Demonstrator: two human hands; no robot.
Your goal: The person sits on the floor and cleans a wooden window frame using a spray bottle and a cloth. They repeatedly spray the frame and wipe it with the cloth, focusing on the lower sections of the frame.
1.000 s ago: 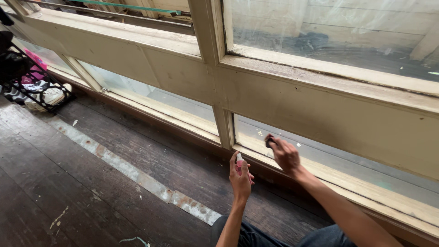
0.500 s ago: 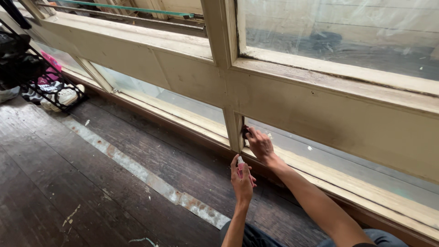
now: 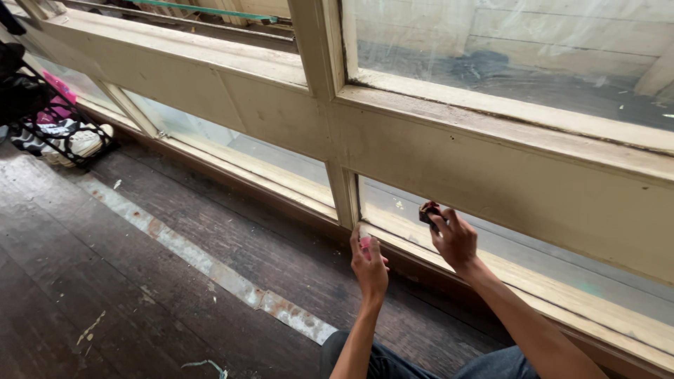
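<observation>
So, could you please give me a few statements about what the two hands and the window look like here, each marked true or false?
1. The left hand holds a small pink spray bottle. True.
2. The right hand presses a small dark pad against the lower glass pane. True.
3. The window frame is bare grey metal. False: it is wood with worn cream paint.
4. The floor is covered in white tiles. False: it is dark wooden boards with a pale worn strip.
5. A black wire rack holding shoes stands at the far left. True.
</observation>
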